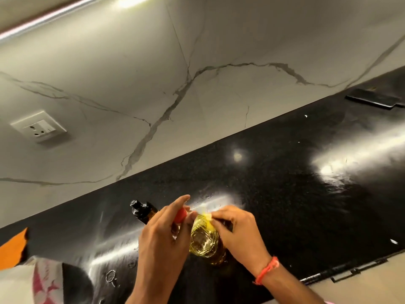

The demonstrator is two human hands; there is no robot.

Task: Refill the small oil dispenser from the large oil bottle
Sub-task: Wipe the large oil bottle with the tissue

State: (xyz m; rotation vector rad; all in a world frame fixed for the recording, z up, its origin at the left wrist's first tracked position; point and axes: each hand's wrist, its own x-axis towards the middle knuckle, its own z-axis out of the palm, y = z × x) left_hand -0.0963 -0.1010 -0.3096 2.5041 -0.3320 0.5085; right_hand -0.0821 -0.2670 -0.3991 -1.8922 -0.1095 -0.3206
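Near the counter [285, 172] edge, both hands [162, 233] grip the oil bottle [205, 240].

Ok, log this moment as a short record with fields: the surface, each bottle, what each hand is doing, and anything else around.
surface: glossy black counter
large oil bottle: clear, yellow oil, standing on counter
small oil dispenser: dark, black top, behind left hand
left hand: holds red cap
right hand: pinches yellow seal at bottle mouth
wall: marble tile, socket
pouring: not begun

Around the glossy black stone countertop [274, 172]: two bare hands, one clear oil-filled plastic bottle [205, 240], one dark amber black-capped dispenser [143, 210], one white wall socket [39, 126]
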